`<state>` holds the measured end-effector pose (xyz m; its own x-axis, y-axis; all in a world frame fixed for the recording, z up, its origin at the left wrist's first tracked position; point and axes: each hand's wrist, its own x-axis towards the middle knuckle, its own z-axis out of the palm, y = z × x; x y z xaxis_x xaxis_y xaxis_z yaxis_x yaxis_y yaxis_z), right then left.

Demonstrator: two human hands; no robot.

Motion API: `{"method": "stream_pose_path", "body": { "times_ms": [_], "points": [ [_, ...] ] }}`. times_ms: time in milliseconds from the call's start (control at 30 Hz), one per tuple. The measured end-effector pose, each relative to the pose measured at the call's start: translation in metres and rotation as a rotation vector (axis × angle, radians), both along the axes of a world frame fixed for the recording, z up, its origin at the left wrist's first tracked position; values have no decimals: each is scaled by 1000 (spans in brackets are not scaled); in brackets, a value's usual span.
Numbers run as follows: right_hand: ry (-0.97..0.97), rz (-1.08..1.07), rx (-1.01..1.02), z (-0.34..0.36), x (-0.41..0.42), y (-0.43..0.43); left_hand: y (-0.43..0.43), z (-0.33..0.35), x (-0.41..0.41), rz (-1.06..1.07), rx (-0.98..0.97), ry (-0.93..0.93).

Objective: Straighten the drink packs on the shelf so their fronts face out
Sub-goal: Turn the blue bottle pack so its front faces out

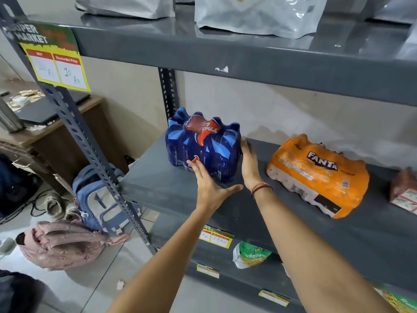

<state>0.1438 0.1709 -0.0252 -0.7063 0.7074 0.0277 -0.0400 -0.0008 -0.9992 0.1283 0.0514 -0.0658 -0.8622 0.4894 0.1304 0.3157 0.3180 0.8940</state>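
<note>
A dark blue shrink-wrapped drink pack [203, 143] stands at the left end of the grey metal shelf [153, 179], its red logo upside down on top. My left hand [209, 184] lies flat with fingers spread against the pack's lower front face. My right hand [249, 163] presses flat along the pack's right side, fingertips reaching its rear corner. An orange Fanta pack [316, 177] lies further right, turned at an angle, with barcode and logo showing. A reddish pack [404, 190] is cut off at the right edge.
The upper shelf [248, 55] carries silver pouches [259, 14] and a yellow price sign [58, 66]. Lower shelves hold a snack bag [250, 255] and price tags. Backpacks [99, 199] and a pink bag [61, 245] lie on the floor at left beside a wooden desk.
</note>
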Motion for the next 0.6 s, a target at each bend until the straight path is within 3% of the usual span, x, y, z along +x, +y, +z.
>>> {"method": "stream_pose_path", "body": {
  "times_ms": [233, 467, 600],
  "points": [
    [-20, -99, 132, -8, 20, -9, -14, -8, -43, 2, 101, -7],
    [68, -155, 436, -17, 23, -65, -69, 2, -117, -196, -253, 39],
    [1, -19, 537, -31, 15, -94, -90, 8, -127, -133, -195, -21]
  ]
}}
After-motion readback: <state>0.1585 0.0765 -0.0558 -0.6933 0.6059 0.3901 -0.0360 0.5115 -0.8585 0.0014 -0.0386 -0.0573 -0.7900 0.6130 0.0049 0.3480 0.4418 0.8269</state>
